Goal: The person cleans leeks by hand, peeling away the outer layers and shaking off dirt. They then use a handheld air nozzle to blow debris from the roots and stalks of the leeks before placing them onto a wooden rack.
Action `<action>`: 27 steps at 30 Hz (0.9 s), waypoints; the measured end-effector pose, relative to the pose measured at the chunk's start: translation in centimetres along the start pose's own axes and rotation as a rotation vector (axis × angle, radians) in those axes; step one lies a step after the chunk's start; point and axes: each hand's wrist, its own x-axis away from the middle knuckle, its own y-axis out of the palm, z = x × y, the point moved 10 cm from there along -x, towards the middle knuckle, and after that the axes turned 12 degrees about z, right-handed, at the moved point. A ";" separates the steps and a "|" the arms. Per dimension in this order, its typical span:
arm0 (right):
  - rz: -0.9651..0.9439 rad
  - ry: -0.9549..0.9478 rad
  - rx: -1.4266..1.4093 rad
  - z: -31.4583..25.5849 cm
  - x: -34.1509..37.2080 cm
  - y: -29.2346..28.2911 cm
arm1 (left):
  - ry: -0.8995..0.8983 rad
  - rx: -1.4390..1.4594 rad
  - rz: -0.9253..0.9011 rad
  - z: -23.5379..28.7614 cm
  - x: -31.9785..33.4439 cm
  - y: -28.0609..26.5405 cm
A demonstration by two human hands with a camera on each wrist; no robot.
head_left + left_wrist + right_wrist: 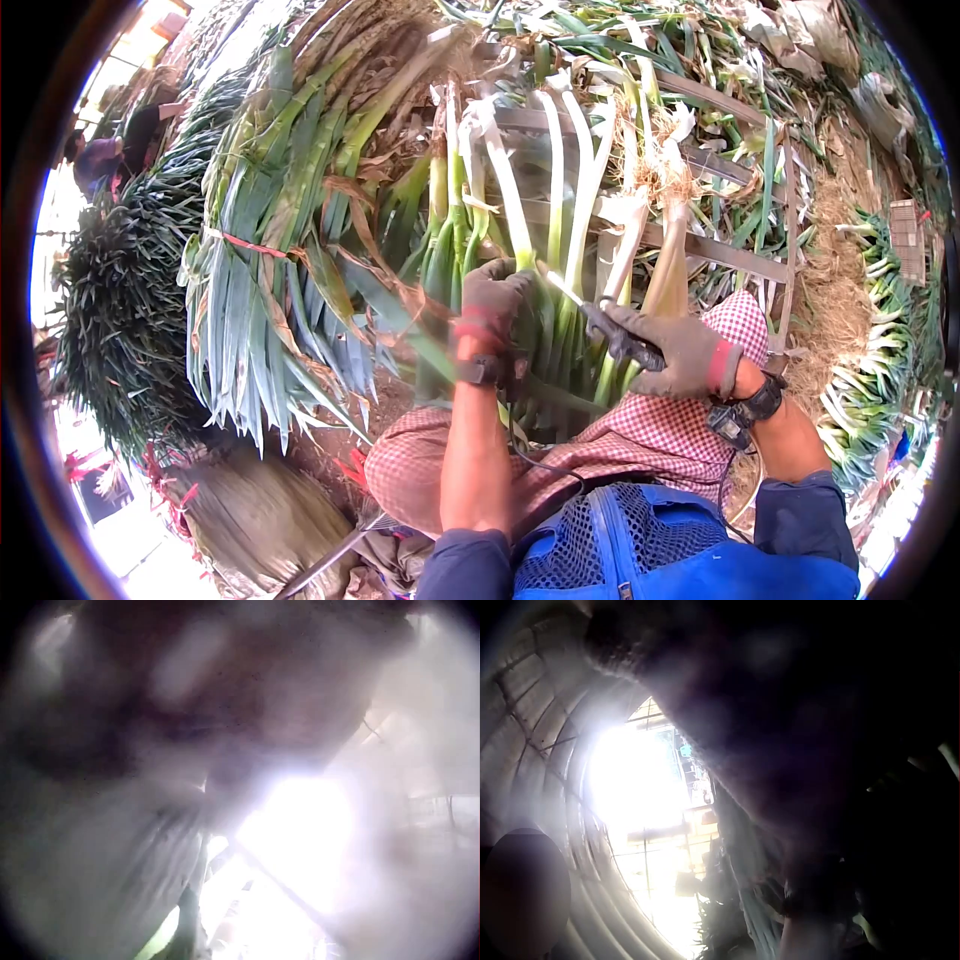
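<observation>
In the head view, the gloved left hand [492,302] grips a leek [512,205] by its shank, white end pointing up and away from the body. The gloved right hand [678,352] holds a dark-handled tool [628,343]; its slim pale tip reaches to beside the left hand's leek. More leeks [578,235] lie side by side between and beyond the hands, some with brown roots. Both wrist views are blurred and glare-filled: a hand [247,682] fills the top of the left one, and a dark gloved hand [765,727] covers much of the right one.
A large leek pile [270,250] tied with red string stands left, darker bundles [130,300] beyond it. Wooden slats [720,258] and leaf scraps lie ahead. Trimmed leeks [870,370] line the right side. A sack [255,515] lies lower left; another person [100,160] is far left.
</observation>
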 end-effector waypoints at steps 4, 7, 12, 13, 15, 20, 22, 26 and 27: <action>-0.049 0.189 0.050 0.4 -0.2 -0.5 | 0.013 -0.075 0.044 0.7 0.3 0.0; 0.034 0.058 0.018 -0.2 -0.6 -0.1 | -0.001 0.015 0.073 -0.2 -0.1 -0.2; 0.193 -0.016 -0.022 -0.9 -3.1 -1.4 | -0.009 0.152 0.205 -2.1 -1.7 -2.0; 0.126 0.053 0.039 -0.8 -3.4 -0.9 | -0.007 0.149 0.205 -2.0 -1.6 -2.0; 0.061 0.121 0.103 -0.1 -3.8 -0.3 | -0.020 0.133 0.252 -2.1 -1.5 -2.2; 0.079 0.228 0.056 -0.5 -4.7 -1.6 | 0.200 -0.288 0.297 6.4 2.8 -1.1; 0.209 0.118 0.039 1.5 -5.0 -1.0 | 0.218 -0.053 0.271 9.0 2.7 -1.5; 0.149 0.222 -0.076 0.9 -4.4 -1.4 | 0.160 0.556 -0.121 16.9 -0.6 -2.4; 0.151 0.200 -0.087 0.8 -4.3 -1.2 | 0.668 0.026 -0.165 23.0 -0.3 -3.4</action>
